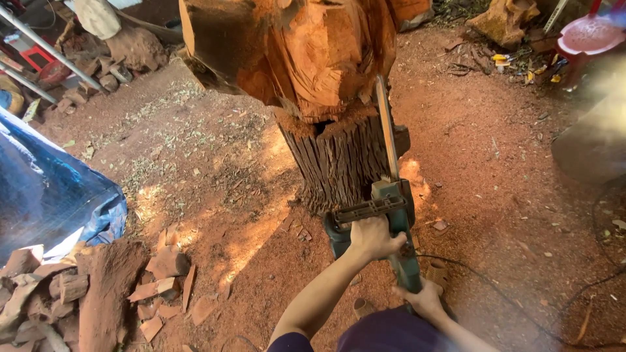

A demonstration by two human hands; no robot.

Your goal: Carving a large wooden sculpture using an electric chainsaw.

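Green-bodied electric chainsaw (391, 225) is being gripped w/ both hands. Left hand (373, 237) is wrapping its fingers tight round the front handle bar; right hand (425, 298) is closing on the rear grip, low by the person's lap, fingers partly hidden. Guide bar (387, 127) is running up & away from the hands, edge-on, lying against the right side of the tree stump (339, 163), tip reaching the carved reddish wood (306, 52) above. Looks like mid-carving, trimming where dark bark meets fresh-cut wood. Next move prob. calls for firm two-hand control & steady bar angle, keeping the black cord (508, 293) clear on the ground at right. Stump: furrowed dark bark below, raw orange faceted cuts above, red sawdust ground (215, 195) all round, offcut chunks (163, 274) at bottom-left.
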